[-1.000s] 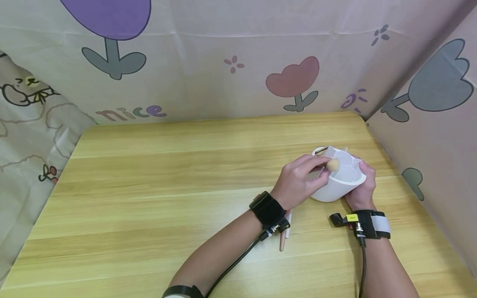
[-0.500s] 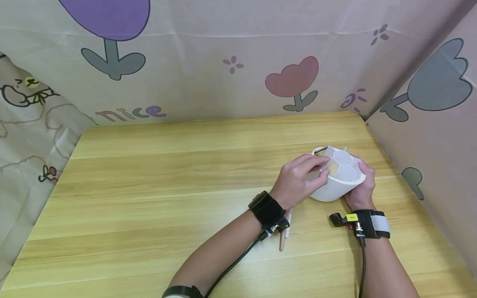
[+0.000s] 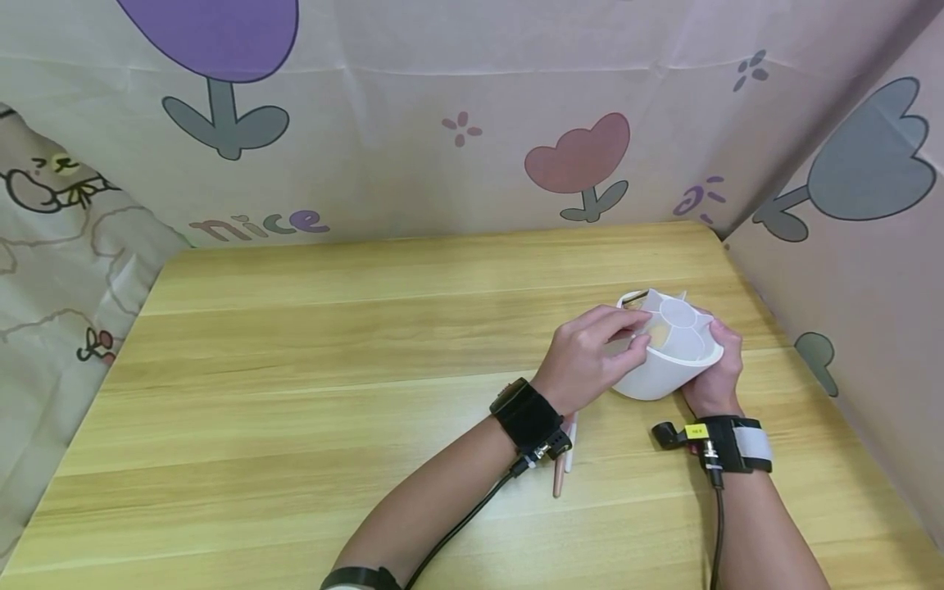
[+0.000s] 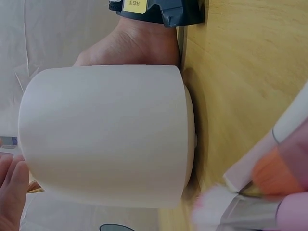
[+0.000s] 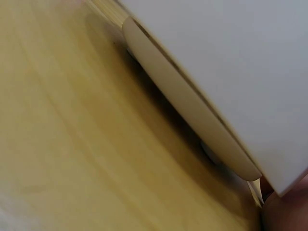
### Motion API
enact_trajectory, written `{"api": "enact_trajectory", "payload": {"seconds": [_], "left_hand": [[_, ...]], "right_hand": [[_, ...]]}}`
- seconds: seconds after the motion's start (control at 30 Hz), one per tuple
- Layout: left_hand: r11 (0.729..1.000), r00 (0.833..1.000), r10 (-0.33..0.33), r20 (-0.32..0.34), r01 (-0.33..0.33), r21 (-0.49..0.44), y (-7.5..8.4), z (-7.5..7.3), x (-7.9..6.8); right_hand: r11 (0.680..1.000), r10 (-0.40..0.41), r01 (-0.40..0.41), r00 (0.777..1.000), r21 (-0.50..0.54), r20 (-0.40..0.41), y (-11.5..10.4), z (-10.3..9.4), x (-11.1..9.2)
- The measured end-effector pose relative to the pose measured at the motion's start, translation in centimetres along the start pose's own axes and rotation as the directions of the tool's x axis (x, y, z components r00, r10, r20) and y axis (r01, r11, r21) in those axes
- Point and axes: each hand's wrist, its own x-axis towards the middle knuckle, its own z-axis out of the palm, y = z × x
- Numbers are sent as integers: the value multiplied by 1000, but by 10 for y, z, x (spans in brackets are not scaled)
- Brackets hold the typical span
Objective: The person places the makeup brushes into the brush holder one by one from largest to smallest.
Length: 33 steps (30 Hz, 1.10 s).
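Observation:
A white round organizer [image 3: 660, 378] with clear inner dividers stands tilted on the table at the right. My right hand [image 3: 719, 373] grips its right side, fingers mostly hidden behind it. My left hand [image 3: 590, 356] is at the left rim, thumb and index finger apart with nothing visible between them. A small beige rounded piece [image 3: 657, 334] sits inside a front compartment, seen through a divider. Also in the organizer is a thin dark item [image 3: 636, 297] at its back left. In the left wrist view, the left fingertips [image 4: 18, 175] are close to the organizer's upper edge.
Makeup brushes, with a pink handle [image 4: 293, 211] and orange bristles [image 4: 274, 171], lie on the wooden table [image 3: 295, 369] beneath my left wrist. A black cable [image 3: 465, 524] trails from that wrist. Printed curtains [image 3: 391, 164] stand behind and at both sides.
The beige piece has gone from between my left thumb and index finger down into the compartment. The left hand has drawn back slightly left; the right hand stays put.

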Motion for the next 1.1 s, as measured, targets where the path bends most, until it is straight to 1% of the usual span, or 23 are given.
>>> {"api": "enact_trajectory", "payload": {"seconds": [0.1, 0.13, 0.33, 0.4, 0.63, 0.8, 0.97, 1.0, 1.1], "left_hand": [[1000, 1000, 1, -4, -1, -4, 0, -1, 0], [1000, 1000, 3, -2, -3, 11, 0, -1, 0], [997, 1000, 9, 5, -9, 71, 0, -6, 1], [998, 1000, -1, 2, 1, 68, 0, -8, 1], [998, 999, -34, 7, 33, 60, -1, -10, -1], [997, 999, -50, -1, 50, 50, -4, -13, -3], [996, 997, -79, -14, 79, 47, -7, -15, -5], [995, 996, -86, -14, 87, 42, -7, -16, -6], [993, 994, -109, 0, 108, 56, -8, -19, -7]], "right_hand": [[1000, -2, 2, 1000, 15, 5, 1, -1, 0], [1000, -4, 4, 1000, 7, 2, 1, -1, 0], [999, -14, 13, 1000, 31, 14, 2, -1, 1], [999, -13, 12, 1000, 44, 15, 2, -1, 1], [1000, -14, 14, 1000, -22, -9, 0, 0, 1], [1000, -20, 20, 1000, 20, 0, -1, 0, 1], [999, -25, 24, 1000, 29, 14, -1, -1, 1], [1000, -26, 26, 1000, 17, 13, -1, 0, 1], [999, -27, 27, 1000, 22, 10, -1, 0, 0]]}}
